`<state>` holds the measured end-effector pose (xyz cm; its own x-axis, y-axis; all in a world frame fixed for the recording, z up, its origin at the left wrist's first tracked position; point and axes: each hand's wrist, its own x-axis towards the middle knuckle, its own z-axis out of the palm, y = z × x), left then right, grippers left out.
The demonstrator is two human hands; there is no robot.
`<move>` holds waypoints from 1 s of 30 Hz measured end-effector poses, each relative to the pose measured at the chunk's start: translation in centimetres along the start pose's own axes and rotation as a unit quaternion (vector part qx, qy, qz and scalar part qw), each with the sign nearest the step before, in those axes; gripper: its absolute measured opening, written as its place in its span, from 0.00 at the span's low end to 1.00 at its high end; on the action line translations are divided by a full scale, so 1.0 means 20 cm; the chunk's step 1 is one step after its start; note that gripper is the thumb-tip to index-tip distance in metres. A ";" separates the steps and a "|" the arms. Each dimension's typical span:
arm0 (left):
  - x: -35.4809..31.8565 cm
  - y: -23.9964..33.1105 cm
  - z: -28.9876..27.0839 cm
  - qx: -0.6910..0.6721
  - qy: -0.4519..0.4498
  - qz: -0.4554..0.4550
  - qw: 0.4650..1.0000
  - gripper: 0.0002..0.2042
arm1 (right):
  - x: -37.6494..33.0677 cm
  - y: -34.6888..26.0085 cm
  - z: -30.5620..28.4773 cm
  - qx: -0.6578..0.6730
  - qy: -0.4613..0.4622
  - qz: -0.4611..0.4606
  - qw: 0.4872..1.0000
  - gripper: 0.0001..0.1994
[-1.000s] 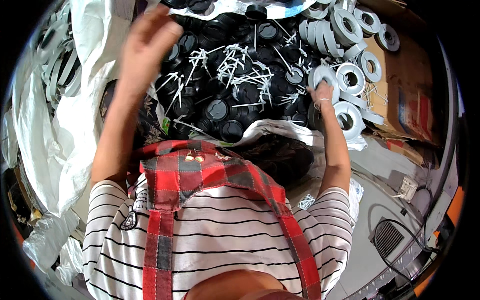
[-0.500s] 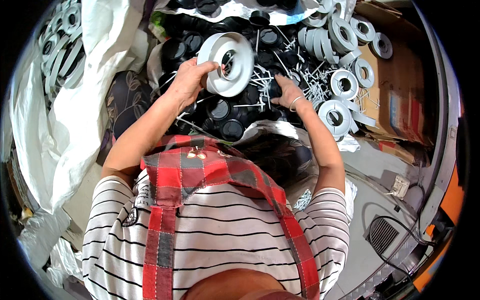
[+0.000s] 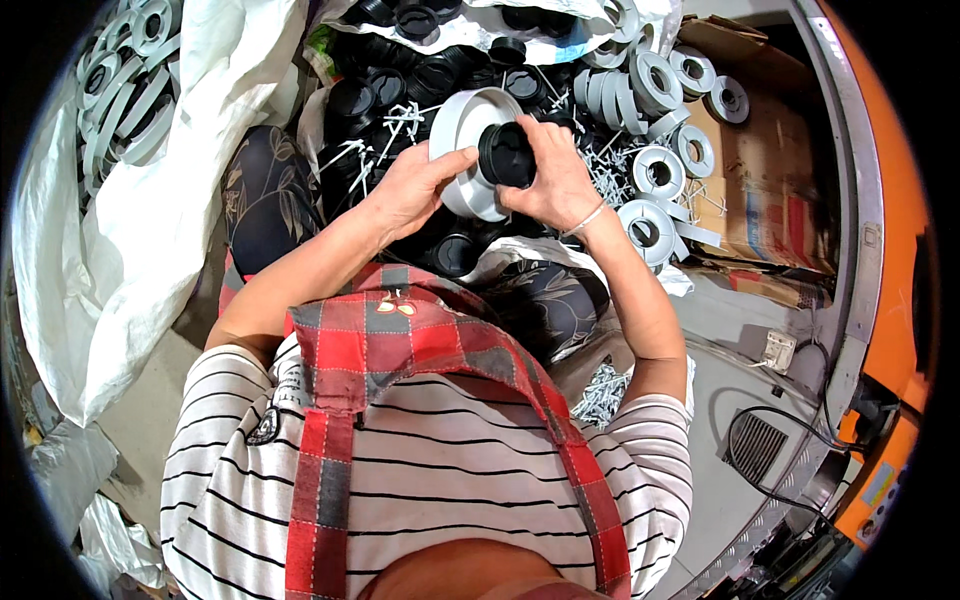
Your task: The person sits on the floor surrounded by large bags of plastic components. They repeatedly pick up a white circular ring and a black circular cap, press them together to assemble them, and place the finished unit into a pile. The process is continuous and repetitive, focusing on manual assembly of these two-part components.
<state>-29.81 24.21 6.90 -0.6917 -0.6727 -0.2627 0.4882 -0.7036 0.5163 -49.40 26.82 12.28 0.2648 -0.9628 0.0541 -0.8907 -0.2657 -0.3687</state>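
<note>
Seen from above, a person in a striped shirt and red plaid apron sits over a heap of plastic parts. At the right edge lies a flattened brown carton with a red and blue printed patch, too bent by the lens to make out. A small white tag lies on the grey floor below it.

The left hand is curled round the rim of a white ring, gripping it. The right hand is closed on a black cap, held against the ring's centre, just above the lap. How the two parts meet is hidden by fingers.

An open white sack on the left holds more white rings, partly cut off. Ahead, a heap of black caps and thin white sticks fills another sack.
</note>
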 end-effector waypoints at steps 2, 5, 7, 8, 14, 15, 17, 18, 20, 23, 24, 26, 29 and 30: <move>-0.03 0.02 -0.01 0.023 -0.004 -0.007 1.000 0.16 | 0.00 -0.02 0.00 0.018 -0.006 -0.038 0.999 0.36; -0.08 0.07 -0.04 0.048 -0.033 -0.041 0.997 0.16 | 0.01 -0.05 -0.02 0.016 -0.037 -0.084 0.996 0.37; -0.09 0.07 -0.05 0.067 -0.045 -0.041 0.996 0.17 | 0.01 -0.06 -0.03 -0.010 -0.055 -0.132 0.990 0.37; -0.09 0.09 -0.06 0.062 -0.054 -0.052 0.995 0.17 | 0.00 -0.09 -0.07 -0.014 -0.075 -0.138 0.987 0.37; -0.08 0.10 -0.12 0.057 -0.098 -0.088 0.990 0.17 | -0.01 -0.10 -0.10 -0.015 -0.108 -0.239 0.965 0.38; -0.07 0.11 -0.14 0.066 -0.105 -0.118 0.985 0.18 | -0.02 -0.10 -0.11 -0.033 -0.115 -0.286 0.951 0.38; -0.05 0.12 -0.17 0.095 -0.116 -0.151 0.977 0.17 | -0.04 -0.11 -0.10 -0.081 -0.091 -0.327 0.937 0.29; -0.05 0.12 -0.17 0.093 -0.109 -0.159 0.977 0.17 | -0.05 -0.09 -0.07 -0.091 -0.073 -0.345 0.931 0.27; -0.04 0.14 -0.16 0.091 -0.098 -0.171 0.976 0.17 | -0.05 -0.08 -0.04 -0.106 -0.031 -0.365 0.924 0.20; -0.03 0.13 -0.13 0.064 -0.094 -0.145 0.983 0.15 | -0.05 -0.12 -0.04 -0.165 -0.021 -0.326 0.931 0.22; -0.05 0.13 -0.12 0.043 -0.098 -0.138 0.985 0.16 | -0.06 -0.11 -0.03 -0.125 -0.036 -0.291 0.948 0.26; -0.06 0.12 -0.09 0.029 -0.097 -0.117 0.988 0.16 | -0.06 -0.13 -0.05 -0.060 -0.052 -0.187 0.979 0.28; -0.07 0.09 -0.02 0.040 -0.083 -0.069 0.993 0.17 | -0.05 -0.11 0.01 0.037 0.009 -0.054 0.998 0.31; -0.08 0.08 -0.02 0.095 -0.087 -0.041 0.991 0.18 | -0.04 -0.12 0.01 0.174 -0.048 0.109 0.977 0.29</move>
<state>-27.80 24.04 7.80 -0.8141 -0.5543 -0.1733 0.3302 -0.6872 0.6471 -47.50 28.21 12.97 0.1312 -0.9810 -0.1429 -0.7543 -0.0052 -0.6565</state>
